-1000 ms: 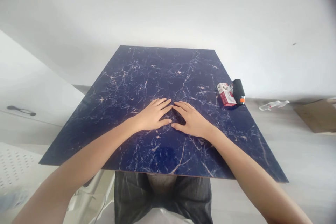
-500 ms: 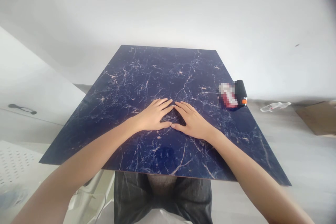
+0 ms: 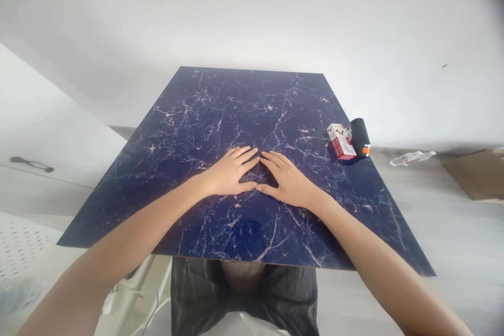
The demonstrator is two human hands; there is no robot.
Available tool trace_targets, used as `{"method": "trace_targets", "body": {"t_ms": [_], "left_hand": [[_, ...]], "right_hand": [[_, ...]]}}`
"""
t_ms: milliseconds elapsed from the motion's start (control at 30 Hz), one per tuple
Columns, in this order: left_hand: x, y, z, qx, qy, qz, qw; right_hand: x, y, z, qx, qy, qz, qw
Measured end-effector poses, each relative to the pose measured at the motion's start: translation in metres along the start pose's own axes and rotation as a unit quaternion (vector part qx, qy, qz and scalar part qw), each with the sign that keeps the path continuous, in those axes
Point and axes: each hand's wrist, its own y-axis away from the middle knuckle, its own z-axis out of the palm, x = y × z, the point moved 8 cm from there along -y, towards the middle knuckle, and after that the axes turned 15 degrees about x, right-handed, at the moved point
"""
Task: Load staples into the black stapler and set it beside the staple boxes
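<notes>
Both my hands lie flat, palms down, on a dark blue table (image 3: 236,105) with white marble veins. My left hand (image 3: 230,172) has its fingers stretched out and its thumb apart, pointing right. My right hand (image 3: 290,181) mirrors it, with the thumb tip meeting or nearly meeting the left one. Neither hand holds anything. To the right of my right hand, near the table's right edge, sits a small red and white box (image 3: 342,142). Against it stands a black object with an orange patch (image 3: 360,137), whose kind I cannot make out.
Beyond the table rises a white wall (image 3: 252,16). A white cabinet with a dark handle (image 3: 31,164) stands at left, above a white perforated surface (image 3: 21,247). On the floor at right lie a clear plastic bottle (image 3: 411,158) and a cardboard box (image 3: 476,173).
My hands have stayed in place. The view has shifted very slightly, and the red and white box, blurred by pixels before, now shows clearly.
</notes>
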Motion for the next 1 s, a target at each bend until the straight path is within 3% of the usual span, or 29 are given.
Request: {"method": "trace_targets", "body": {"t_ms": [1000], "left_hand": [[0.0001, -0.0001, -0.0024, 0.007, 0.016, -0.006, 1.0]], "right_hand": [[0.0021, -0.001, -0.0021, 0.009, 0.001, -0.01, 1.0]]}}
